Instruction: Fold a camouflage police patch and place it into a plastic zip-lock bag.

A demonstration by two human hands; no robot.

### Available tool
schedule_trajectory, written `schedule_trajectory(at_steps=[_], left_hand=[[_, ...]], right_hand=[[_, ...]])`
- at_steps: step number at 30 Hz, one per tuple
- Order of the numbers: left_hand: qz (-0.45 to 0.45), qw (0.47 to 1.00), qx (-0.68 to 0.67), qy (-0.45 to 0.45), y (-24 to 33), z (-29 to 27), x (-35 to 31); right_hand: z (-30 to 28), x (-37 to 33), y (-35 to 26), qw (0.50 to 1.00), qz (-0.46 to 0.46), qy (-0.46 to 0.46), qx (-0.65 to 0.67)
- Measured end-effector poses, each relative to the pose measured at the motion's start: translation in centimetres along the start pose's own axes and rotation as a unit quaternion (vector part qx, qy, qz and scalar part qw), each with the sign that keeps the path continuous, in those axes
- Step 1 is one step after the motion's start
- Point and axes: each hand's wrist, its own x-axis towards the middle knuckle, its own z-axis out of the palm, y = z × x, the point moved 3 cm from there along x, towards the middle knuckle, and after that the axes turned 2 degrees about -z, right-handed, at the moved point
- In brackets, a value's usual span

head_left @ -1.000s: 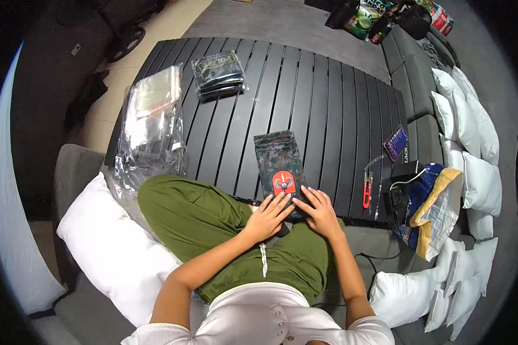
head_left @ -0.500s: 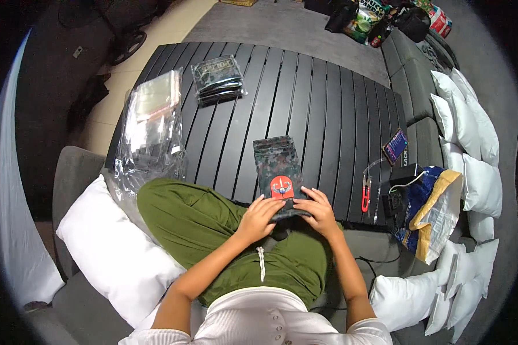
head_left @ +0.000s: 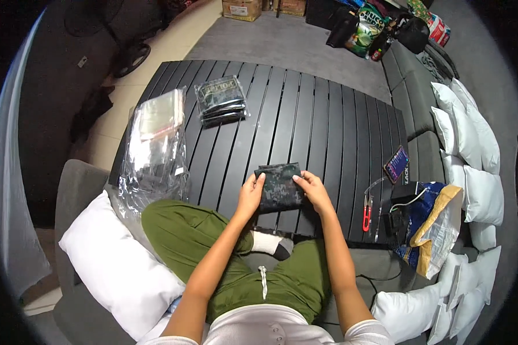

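Note:
A dark camouflage cloth piece (head_left: 280, 188), folded into a rough square, is held at the table's near edge. My left hand (head_left: 250, 194) grips its left side, thumb on top. My right hand (head_left: 313, 190) pinches its upper right side, thumb also on top. No red emblem shows on the side facing up. Farther off to the left lies a stack of similar dark folded pieces in clear wrapping (head_left: 222, 100). Beside that stack, clear plastic bags (head_left: 153, 138) lie in a loose heap along the table's left edge.
The black slatted table (head_left: 305, 126) spans the middle. On its right are red-handled thread snips (head_left: 366, 215), a phone (head_left: 396, 165) and a blue and yellow sack (head_left: 437, 224) with a cable. White pillows (head_left: 118, 261) lie on the grey sofa either side.
The camouflage piece was longer, lying with its red emblem up under both hands. Now it is folded shorter, the emblem out of sight, and both hands hold its sides farther forward.

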Motion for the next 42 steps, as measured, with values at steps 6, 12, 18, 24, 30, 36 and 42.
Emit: schedule_trajectory(at_steps=[6,12,18,24,30,36,42], left_hand=[[-0.147,0.987,0.022,-0.059,1.5,0.4,1.1],[-0.042,0.992,0.117,0.04,1.3,-0.2,0.9],[-0.08,0.975,0.203,0.039,3.5,0.5,0.5],[0.014,0.899,0.41,0.156,6.5,-1.5,-1.0],[0.26,0.882,0.392,0.034,5.4,2.3,-1.5],[0.224,0.858,0.462,0.0,2.7,3.0,-1.0],[0.2,0.855,0.479,-0.004,2.4,2.8,-0.3]], right_hand=[[-0.4,1.4,3.7,0.994,-0.049,0.1,0.004],[0.7,1.5,3.1,0.984,-0.062,0.158,-0.047],[-0.4,1.8,4.2,0.967,-0.085,0.209,-0.121],[0.2,-1.7,-1.7,0.899,-0.129,0.317,-0.271],[3.1,-0.5,-1.0,0.851,-0.347,0.157,-0.362],[4.3,0.1,1.1,0.827,-0.283,0.088,-0.478],[4.5,0.5,1.0,0.798,-0.247,0.086,-0.543]])
